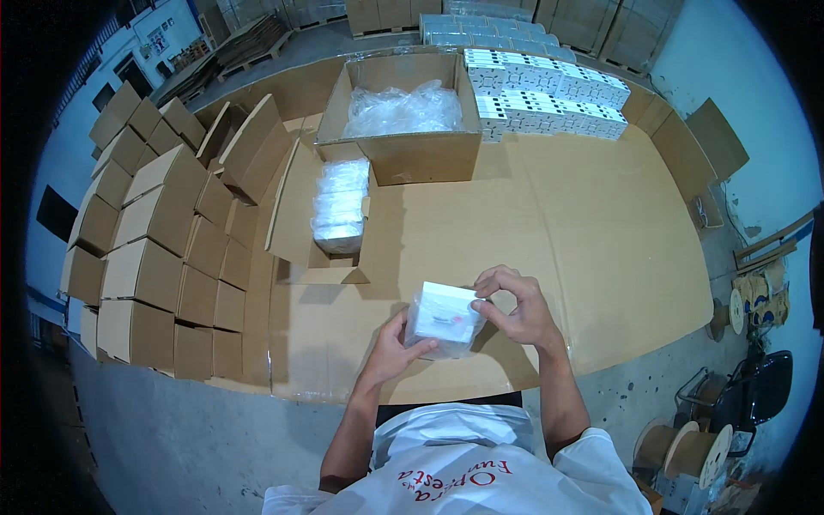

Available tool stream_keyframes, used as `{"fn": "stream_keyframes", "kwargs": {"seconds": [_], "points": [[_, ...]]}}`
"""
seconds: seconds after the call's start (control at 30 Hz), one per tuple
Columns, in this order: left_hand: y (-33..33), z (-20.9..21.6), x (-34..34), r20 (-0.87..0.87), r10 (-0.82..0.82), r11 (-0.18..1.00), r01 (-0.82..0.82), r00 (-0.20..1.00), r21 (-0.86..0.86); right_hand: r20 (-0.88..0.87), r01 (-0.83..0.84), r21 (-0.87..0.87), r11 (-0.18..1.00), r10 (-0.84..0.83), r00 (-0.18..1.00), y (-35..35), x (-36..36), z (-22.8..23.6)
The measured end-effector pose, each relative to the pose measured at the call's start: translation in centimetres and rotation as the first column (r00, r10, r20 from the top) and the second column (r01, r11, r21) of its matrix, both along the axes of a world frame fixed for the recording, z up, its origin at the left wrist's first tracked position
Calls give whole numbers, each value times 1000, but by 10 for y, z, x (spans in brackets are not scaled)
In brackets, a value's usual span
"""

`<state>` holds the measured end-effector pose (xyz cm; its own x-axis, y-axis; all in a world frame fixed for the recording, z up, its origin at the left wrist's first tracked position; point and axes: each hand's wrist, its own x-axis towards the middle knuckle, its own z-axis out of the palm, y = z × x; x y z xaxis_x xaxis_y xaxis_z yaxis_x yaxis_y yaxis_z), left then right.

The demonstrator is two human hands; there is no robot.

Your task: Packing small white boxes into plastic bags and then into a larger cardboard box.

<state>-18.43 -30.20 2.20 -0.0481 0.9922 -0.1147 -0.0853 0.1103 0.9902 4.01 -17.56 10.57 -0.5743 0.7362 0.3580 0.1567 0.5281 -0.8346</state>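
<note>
A small white box (453, 296) in a clear plastic bag (446, 330) is held over the cardboard-covered table in front of me. My left hand (397, 350) grips its left side, thumb along the near edge. At the upper right corner, the fingers of my right hand (515, 307) are curled in a pinch on the bag's edge. Beyond my hands, an open brown carton (348, 273) contains a row of several bagged white boxes (339, 206).
A large carton (429, 159) filled with clear plastic bags (403, 110) stands at the back. White printed boxes (549, 103) are stacked at the far right. Brown cartons (142, 266) pile up on the left. A black chair (755, 390) and cable spools (687, 451) stand on the floor at right.
</note>
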Motion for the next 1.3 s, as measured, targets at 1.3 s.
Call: {"fn": "stream_keyframes", "kwargs": {"seconds": [1.3], "points": [[15, -1, 26, 610, 341, 858, -502, 715, 108, -324, 71, -745, 664, -452, 831, -74, -38, -66]]}}
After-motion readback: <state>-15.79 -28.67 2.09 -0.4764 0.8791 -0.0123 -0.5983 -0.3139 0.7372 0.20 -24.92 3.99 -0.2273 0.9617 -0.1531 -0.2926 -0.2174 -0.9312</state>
